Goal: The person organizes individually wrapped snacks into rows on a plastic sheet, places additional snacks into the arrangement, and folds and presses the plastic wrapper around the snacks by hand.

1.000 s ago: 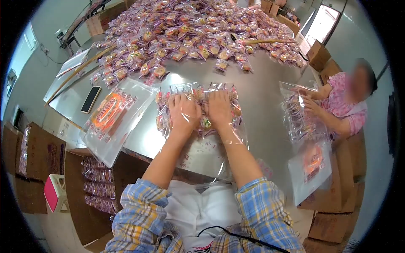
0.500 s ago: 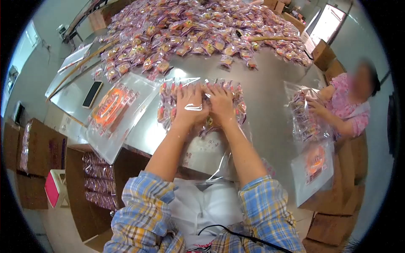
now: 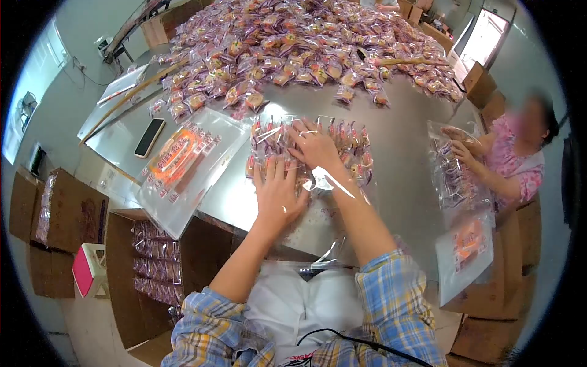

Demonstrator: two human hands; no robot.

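In front of me on the metal table lies a large clear plastic bag (image 3: 333, 226) with rows of small wrapped snack packs (image 3: 354, 144) in it. Both my hands appear to be inside the bag, with its film shining over my wrists. My left hand (image 3: 279, 191) rests on the near left packs, fingers stretched forward. Farther up, my right hand (image 3: 315, 148) lies across the middle packs, pointing left with its fingers apart. Neither hand grips anything that I can see. Parts of the packs are hidden under my hands.
A big heap of wrapped packs (image 3: 275, 49) covers the far table. To my left lie printed bags (image 3: 177, 162) and a phone (image 3: 150, 137); below stands a carton (image 3: 205, 254) of packs. At the right, a person (image 3: 510, 153) handles another filled bag (image 3: 455, 174).
My left hand has drawn back toward me to the near packs. The right hand has shifted left across the middle. The whole view has moved slightly.
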